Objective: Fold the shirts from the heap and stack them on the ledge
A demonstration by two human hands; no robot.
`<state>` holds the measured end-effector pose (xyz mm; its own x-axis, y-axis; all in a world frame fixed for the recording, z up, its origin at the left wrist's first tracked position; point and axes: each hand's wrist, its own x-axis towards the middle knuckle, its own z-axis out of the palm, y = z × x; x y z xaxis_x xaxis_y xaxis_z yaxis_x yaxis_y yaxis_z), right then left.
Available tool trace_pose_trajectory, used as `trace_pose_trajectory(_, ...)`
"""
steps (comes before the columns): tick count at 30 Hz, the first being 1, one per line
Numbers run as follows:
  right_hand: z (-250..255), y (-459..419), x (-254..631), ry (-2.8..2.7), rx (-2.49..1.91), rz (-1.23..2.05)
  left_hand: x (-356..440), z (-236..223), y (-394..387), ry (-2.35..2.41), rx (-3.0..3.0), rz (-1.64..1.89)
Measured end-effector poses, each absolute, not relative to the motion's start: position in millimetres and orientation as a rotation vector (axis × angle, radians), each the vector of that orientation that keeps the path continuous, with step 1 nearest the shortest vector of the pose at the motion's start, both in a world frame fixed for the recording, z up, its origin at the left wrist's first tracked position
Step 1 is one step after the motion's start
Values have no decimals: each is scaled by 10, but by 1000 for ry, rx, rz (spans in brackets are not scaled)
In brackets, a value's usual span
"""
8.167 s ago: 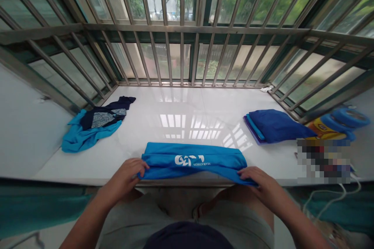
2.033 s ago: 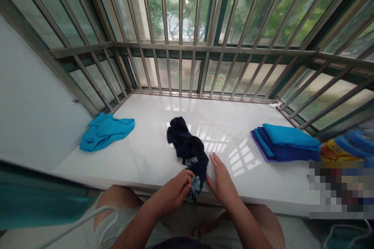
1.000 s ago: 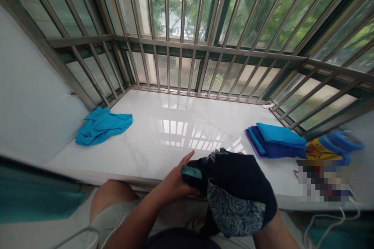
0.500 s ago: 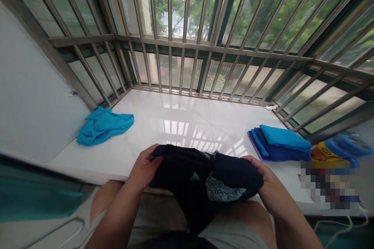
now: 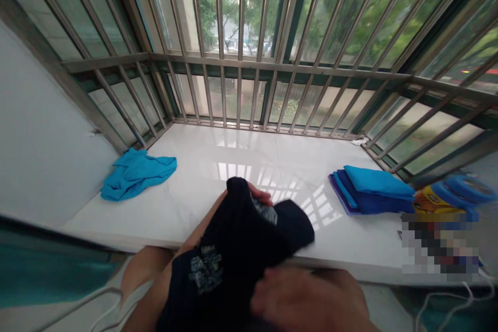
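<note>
On the white sill [image 5: 187, 166] beneath the steel window bars [image 5: 241, 10], a navy garment [image 5: 233, 254] with patterned lining is raised over the near edge, between the person's hands. The left hand [image 5: 259, 194] is behind it: only its fingers [image 5: 260, 195] show past the upper fold, so whether they pinch the cloth cannot be told. The right hand [image 5: 307, 298], blurred, is open, with fingers extended across the garment's near side. A crumpled blue cloth [image 5: 136, 174] lies at the sill's left end. A folded blue stack [image 5: 369, 189] sits at right, just beside a yellow packet [image 5: 438, 202].
</note>
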<state>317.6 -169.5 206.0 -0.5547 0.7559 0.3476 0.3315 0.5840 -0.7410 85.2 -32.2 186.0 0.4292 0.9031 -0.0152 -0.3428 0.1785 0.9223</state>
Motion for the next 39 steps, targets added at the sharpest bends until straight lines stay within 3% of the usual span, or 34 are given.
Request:
trace_pose_trajectory(3,2052,-1365,3211,-1789,-1260,584,971,1900,-569,430,1104,815)
trace_pose_trajectory(8,1688,-1115,2958,-1712,-1160,1472,1023,1858,-615,719,1415,1013)
trace_pose_trajectory(10,1569,-1177,2876,-1561,-1137,1591,969,1726,-592,913,1438,1085)
trace_pose_trajectory(15,1500,-1298,2971,-1008,-1180,1452,748,1183,-811,994,1297,809)
trace_pose_trajectory(20,1639,-1234,3197,-717,-1184,1284,638,894,-1080,785,1571,345)
trace_pose_trajectory(28,1868,-1266,3607,-620,-1233,1156,187,1051,-826,1149,1715,290)
trace_pose_trajectory(35,1710,-1196,3863,-507,-1267,1206,363,858,-877,1237,2064,-85)
trace_pose_trajectory(39,1800,-1452,3856,-549,-1216,1270,435,621,-1008,1602,2276,187)
